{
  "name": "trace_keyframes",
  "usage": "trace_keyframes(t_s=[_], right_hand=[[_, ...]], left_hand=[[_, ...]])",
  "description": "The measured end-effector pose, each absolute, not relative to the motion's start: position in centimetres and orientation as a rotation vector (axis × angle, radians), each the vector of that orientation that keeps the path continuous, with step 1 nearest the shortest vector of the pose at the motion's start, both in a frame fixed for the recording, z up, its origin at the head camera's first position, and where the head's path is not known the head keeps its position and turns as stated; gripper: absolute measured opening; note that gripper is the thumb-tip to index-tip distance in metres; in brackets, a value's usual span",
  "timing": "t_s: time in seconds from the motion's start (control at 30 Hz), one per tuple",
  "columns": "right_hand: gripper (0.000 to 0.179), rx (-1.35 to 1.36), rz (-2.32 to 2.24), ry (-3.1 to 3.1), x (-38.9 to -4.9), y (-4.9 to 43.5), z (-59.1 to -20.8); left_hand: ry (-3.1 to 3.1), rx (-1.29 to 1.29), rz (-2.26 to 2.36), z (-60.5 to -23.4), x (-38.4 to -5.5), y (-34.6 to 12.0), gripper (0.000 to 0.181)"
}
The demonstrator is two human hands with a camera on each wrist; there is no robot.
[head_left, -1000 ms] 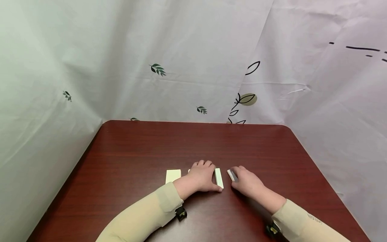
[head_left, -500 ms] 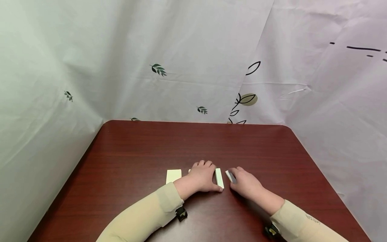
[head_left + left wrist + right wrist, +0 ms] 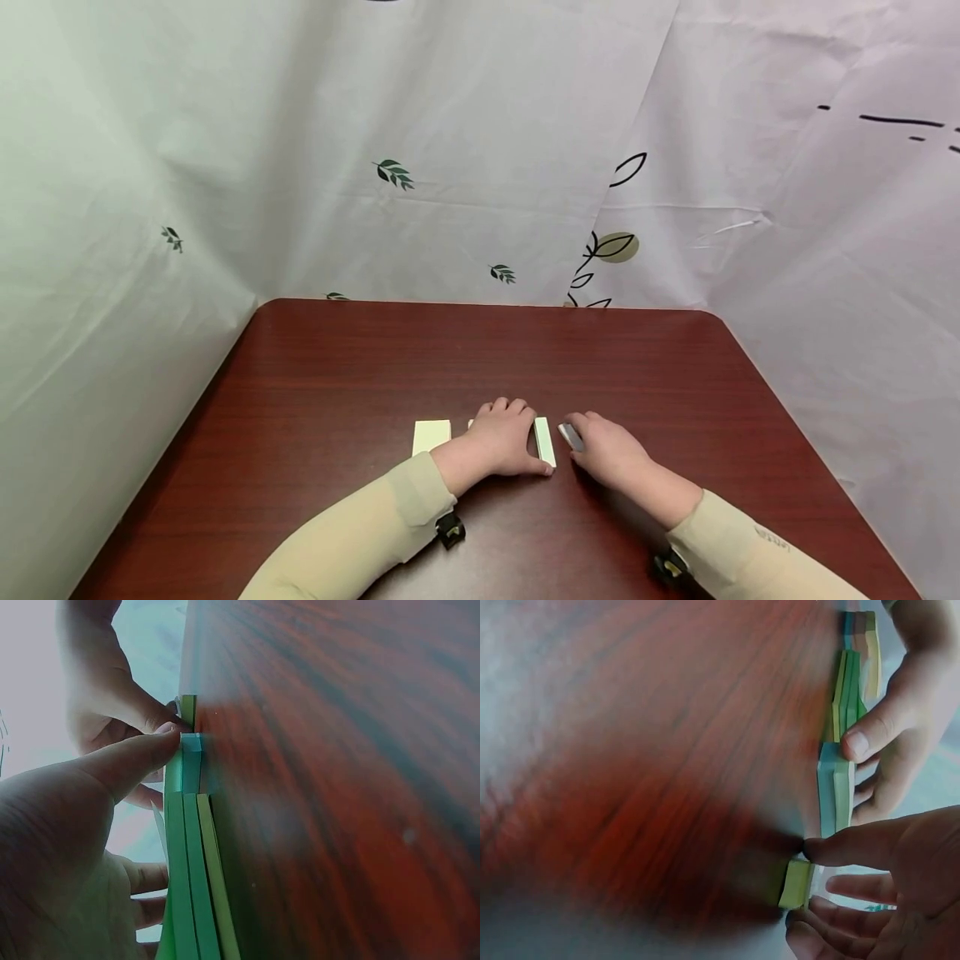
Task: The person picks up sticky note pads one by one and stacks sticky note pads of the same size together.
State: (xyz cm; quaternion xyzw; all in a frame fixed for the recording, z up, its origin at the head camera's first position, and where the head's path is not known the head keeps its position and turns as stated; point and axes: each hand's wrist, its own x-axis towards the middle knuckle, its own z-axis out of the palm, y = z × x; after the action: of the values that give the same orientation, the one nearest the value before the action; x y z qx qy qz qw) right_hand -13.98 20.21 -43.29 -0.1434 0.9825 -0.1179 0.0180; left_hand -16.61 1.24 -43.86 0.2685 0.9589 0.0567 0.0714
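Observation:
My left hand (image 3: 497,440) spreads palm-down over a stack of green and yellow pads (image 3: 193,877). Its thumb touches the near end of a narrow pale-green sticky note pad (image 3: 545,442), teal on its side in the right wrist view, with the index fingertip close to the far end. Just to the right, my right hand (image 3: 611,450) pinches a small strip-shaped sticky note pad (image 3: 796,884) by its ends, between thumb and fingers. In the head view this small pad (image 3: 572,437) is tilted, a short gap from the pale-green one. Most of the green stack is hidden under the left hand.
A square pale-yellow pad (image 3: 431,438) lies left of the left hand, partly behind the wrist. All rest on a dark red wood-grain table (image 3: 480,358). White leaf-printed cloth (image 3: 465,150) hangs behind the table and at both sides.
My right hand has shifted slightly left with the small pad, narrowing the gap to the pale-green one. The left hand has stayed in place.

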Motion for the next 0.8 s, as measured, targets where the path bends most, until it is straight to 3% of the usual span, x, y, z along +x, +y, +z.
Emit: trace_keyframes(t_s=[0.47, 0.8], right_hand=[[0.023, -0.746, -0.148, 3.125, -14.2, 20.8, -43.9], [0.026, -0.743, 0.02, 3.165, -14.3, 20.8, -44.3]], left_hand=[[2.881, 0.803, 0.155, -43.8, -16.6, 1.3, 0.084], [2.881, 0.801, 0.163, -43.9, -16.7, 1.3, 0.084]])
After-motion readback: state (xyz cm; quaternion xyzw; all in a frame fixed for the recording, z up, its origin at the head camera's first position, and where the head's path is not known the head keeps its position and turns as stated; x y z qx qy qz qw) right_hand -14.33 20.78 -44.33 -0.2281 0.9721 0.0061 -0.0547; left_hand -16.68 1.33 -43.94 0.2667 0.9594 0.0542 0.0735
